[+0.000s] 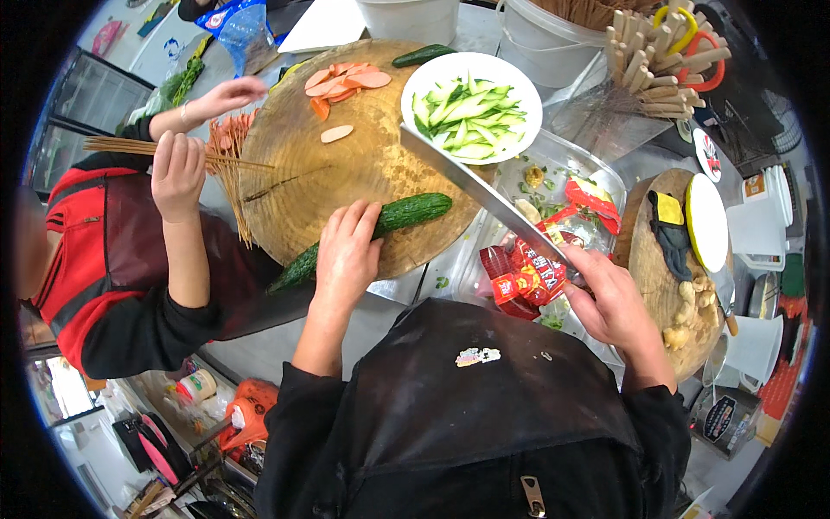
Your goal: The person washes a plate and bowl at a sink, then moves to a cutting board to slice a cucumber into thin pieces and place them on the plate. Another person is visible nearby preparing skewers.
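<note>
A whole cucumber point(415, 214) lies across the near edge of a round wooden chopping block point(292, 143), with my left hand point(347, 253) closed over its middle. My right hand point(609, 292) grips a large kitchen knife point(483, 194), its blade raised and pointing up-left, over a clear tray. Beyond the blade, a white bowl point(532, 84) holds sliced cucumber point(470, 120). Pink sausage slices point(347, 81) are piled at the block's far side, and one slice point(337, 133) lies apart. A cucumber piece point(423, 56) rests near the bowl.
At left, a co-worker's hands are near the block, one holding wooden skewers point(123, 145). The clear tray point(619, 188) holds scraps and red wrappers point(528, 276). A second block point(639, 214) bears ginger point(687, 305) and a white lid point(707, 224). Buckets point(551, 52) and bundled sticks point(639, 65) stand behind.
</note>
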### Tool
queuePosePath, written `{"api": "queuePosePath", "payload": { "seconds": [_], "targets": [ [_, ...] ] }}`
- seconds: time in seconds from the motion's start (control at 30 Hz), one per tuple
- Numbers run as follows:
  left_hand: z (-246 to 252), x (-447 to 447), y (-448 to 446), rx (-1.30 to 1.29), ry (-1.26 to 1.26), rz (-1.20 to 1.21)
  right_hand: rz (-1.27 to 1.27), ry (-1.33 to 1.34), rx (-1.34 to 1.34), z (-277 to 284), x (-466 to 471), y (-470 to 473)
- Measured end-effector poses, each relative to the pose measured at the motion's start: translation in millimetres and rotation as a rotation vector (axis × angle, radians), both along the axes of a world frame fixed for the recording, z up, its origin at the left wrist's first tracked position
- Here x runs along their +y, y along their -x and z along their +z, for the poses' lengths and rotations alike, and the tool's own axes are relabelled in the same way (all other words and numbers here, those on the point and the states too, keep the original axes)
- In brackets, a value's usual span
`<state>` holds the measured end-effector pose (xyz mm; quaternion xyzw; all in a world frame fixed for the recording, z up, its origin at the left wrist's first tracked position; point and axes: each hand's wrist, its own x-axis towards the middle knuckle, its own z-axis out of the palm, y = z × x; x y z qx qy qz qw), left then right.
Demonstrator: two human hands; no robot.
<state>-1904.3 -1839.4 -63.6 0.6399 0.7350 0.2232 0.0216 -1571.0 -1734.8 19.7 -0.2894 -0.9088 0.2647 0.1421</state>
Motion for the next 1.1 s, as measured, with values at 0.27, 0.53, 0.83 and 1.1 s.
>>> {"api": "queuePosePath", "payload": {
  "seconds": [0.27, 0.53, 0.83, 1.1],
  "targets": [
    [-27.0, 23.7, -30.8, 0.006, -0.377, -0.089, 0.212, -0.116, -0.185, 11.7, 24.7, 21.3],
    [-37.5, 29.0, -32.8, -0.001, -0.516, -0.075, 0.308, -0.165, -0.273, 13.1, 36.3, 31.5],
    [-40.4, 31.1, -33.4, -0.008, -0.491, -0.047, 0.292, -0.159, -0.435, 21.4, 39.7, 34.5],
    [-40.6, 32.1, -30.8, -0.018, -0.476, -0.037, 0.350, -0.116, -0.540, 29.0, 49.0, 45.0]
  ]
}}
